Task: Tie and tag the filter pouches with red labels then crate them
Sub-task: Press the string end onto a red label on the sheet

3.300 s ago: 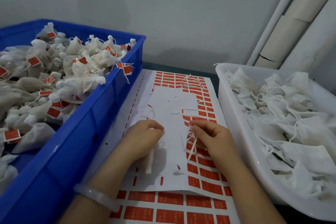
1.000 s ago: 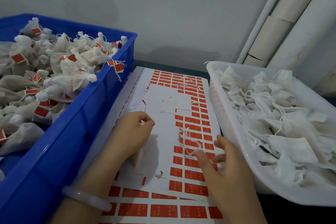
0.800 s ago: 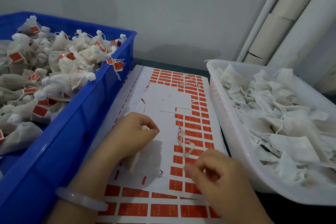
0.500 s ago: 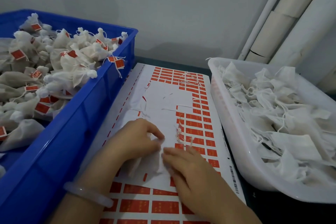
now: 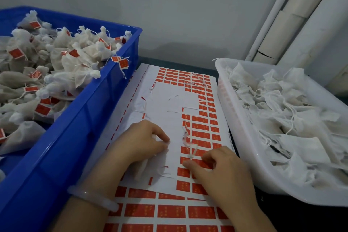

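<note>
My left hand is closed around a white filter pouch whose body sticks out below the palm onto the label sheet. My right hand lies on the sheet's red labels, fingertips curled on a label at the lower right; whether a label has lifted is hidden. A blue crate on the left holds several tied pouches with red tags. A white tray on the right holds untied pouches.
A second label sheet lies under the first, near me. Loose white string scraps lie on the sheet. A white bangle circles my left wrist. Pale pipes stand against the grey wall behind the tray.
My right hand went from beside my left hand back right onto the red labels. My left hand kept the pouch and stayed nearly still.
</note>
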A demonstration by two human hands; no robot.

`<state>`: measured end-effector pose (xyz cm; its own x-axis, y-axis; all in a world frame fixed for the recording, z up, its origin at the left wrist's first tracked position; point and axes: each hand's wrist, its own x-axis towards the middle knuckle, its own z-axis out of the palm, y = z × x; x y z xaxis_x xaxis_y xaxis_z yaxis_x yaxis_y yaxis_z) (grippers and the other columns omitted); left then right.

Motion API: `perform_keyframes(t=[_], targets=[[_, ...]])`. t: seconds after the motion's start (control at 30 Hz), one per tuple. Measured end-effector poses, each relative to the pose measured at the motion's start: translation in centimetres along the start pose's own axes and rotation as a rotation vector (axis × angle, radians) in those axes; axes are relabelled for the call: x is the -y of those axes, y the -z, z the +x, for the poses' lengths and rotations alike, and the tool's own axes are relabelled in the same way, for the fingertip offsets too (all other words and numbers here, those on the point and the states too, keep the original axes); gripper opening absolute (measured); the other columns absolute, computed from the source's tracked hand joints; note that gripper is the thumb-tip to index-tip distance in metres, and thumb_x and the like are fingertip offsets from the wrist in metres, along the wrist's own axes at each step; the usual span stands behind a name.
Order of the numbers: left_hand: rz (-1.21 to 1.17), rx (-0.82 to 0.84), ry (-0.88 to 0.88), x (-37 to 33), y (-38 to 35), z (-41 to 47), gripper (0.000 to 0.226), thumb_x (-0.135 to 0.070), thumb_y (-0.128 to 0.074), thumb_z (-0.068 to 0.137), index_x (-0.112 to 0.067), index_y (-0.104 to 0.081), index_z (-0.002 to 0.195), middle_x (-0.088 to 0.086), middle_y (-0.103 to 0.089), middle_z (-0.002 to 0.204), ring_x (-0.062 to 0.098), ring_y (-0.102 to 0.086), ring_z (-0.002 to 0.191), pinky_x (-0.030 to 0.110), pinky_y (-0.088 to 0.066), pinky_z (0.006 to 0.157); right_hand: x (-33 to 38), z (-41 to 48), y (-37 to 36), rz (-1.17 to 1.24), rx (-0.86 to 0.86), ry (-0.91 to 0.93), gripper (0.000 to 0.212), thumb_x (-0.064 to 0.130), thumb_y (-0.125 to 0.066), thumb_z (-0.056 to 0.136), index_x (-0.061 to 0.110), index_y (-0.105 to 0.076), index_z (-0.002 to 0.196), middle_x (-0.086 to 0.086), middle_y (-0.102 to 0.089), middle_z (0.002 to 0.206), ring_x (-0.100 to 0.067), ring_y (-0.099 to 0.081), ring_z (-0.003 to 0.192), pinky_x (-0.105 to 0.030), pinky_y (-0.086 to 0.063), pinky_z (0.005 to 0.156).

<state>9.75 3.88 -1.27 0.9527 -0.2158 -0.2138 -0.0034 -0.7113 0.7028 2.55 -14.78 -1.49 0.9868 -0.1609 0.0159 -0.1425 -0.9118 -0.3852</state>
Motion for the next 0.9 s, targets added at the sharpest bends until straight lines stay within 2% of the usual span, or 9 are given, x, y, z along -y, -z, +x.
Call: perform_keyframes(t=[0.13,0.23,0.3,0.37,0.47,0.57,0.7,0.8,0.9], targets=[[0.0,0.003,-0.004,0.0,0.0,-0.1,0.01,-0.034,-0.062,0.087,-0.044,-0.062,0.088,-0.025,-0.046,0.083,0.003,-0.051,0.074,0.01,-0.042,0.055,0.6,0.7,-1.0,0.007,-0.043,0.092,0.052,0.071,-0.05,0.074,0.039,-0.056,0.114,0.024,-0.052,0.115,0.003,-0.045,0.084,-0.012,-0.034,0.081],[0.018,-0.037,-0.035,-0.5,0.0,-0.3,0.011,-0.036,-0.061,0.087,-0.044,-0.057,0.091,-0.021,-0.05,0.087,0.002,-0.052,0.072,0.009,-0.043,0.055,0.4,1.2,-1.2,0.029,-0.04,0.125,0.04,0.061,-0.048,0.082,0.037,-0.059,0.112,0.021,-0.055,0.118,0.004,-0.046,0.083,-0.008,-0.03,0.079],[0.048,-0.059,-0.076,-1.1,-0.3,-0.5,0.024,-0.035,-0.059,0.088,-0.048,-0.049,0.105,-0.019,-0.049,0.087,0.002,-0.052,0.071,0.009,-0.041,0.053,0.1,1.4,-1.1,0.069,-0.034,0.134,0.036,0.059,-0.048,0.082,0.038,-0.06,0.109,0.022,-0.057,0.116,0.004,-0.048,0.082,-0.006,-0.029,0.078],[0.076,-0.018,-0.121,-1.9,-0.8,-0.6,0.05,-0.028,-0.057,0.089,-0.053,-0.036,0.127,-0.022,-0.047,0.084,0.004,-0.054,0.072,0.01,-0.044,0.055,0.1,1.3,-1.1,0.093,-0.021,0.163,0.031,0.06,-0.05,0.082,0.04,-0.057,0.104,0.024,-0.056,0.111,0.004,-0.049,0.082,-0.005,-0.03,0.078],[0.156,0.061,-0.149,-2.8,-1.4,-0.4,0.067,-0.02,-0.055,0.091,-0.053,-0.022,0.139,-0.01,-0.058,0.108,0.008,-0.056,0.077,0.017,-0.051,0.067,0.6,1.7,-0.8,0.154,0.005,0.176,0.035,0.062,-0.058,0.076,0.045,-0.047,0.104,0.029,-0.046,0.1,0.003,-0.052,0.087,-0.014,-0.041,0.083],[0.198,0.088,-0.157,-2.9,-1.4,-0.2,0.059,-0.019,-0.053,0.092,-0.049,-0.031,0.137,-0.006,-0.055,0.127,0.009,-0.052,0.082,0.015,-0.048,0.066,0.3,2.2,0.0,0.125,0.129,0.229,0.037,0.05,-0.061,0.081,0.043,-0.047,0.114,0.025,-0.046,0.112,0.001,-0.049,0.097,-0.018,-0.042,0.09],[0.178,0.092,-0.128,-2.5,-1.4,0.0,0.056,-0.02,-0.059,0.088,-0.047,-0.032,0.13,-0.009,-0.053,0.107,0.008,-0.052,0.075,0.011,-0.047,0.06,0.1,2.8,0.9,0.085,0.263,0.288,0.049,0.039,-0.054,0.086,0.041,-0.039,0.133,0.021,-0.038,0.123,-0.002,-0.047,0.108,-0.021,-0.045,0.092],[0.151,0.031,-0.116,-2.3,-1.4,0.1,0.055,-0.028,-0.063,0.086,-0.045,-0.029,0.125,-0.012,-0.051,0.108,0.008,-0.052,0.077,0.009,-0.044,0.056,0.5,3.1,1.0,0.008,0.256,0.326,0.049,0.044,-0.049,0.088,0.039,-0.038,0.135,0.017,-0.037,0.128,-0.004,-0.048,0.109,-0.022,-0.046,0.092],[0.115,0.001,-0.133,-1.9,-1.2,0.1,0.055,-0.025,-0.066,0.084,-0.048,-0.03,0.118,-0.022,-0.046,0.089,0.005,-0.052,0.072,0.008,-0.043,0.055,0.5,3.2,1.1,-0.027,0.259,0.36,0.047,0.046,-0.045,0.089,0.04,-0.036,0.135,0.017,-0.036,0.13,-0.003,-0.046,0.108,-0.02,-0.044,0.09]])
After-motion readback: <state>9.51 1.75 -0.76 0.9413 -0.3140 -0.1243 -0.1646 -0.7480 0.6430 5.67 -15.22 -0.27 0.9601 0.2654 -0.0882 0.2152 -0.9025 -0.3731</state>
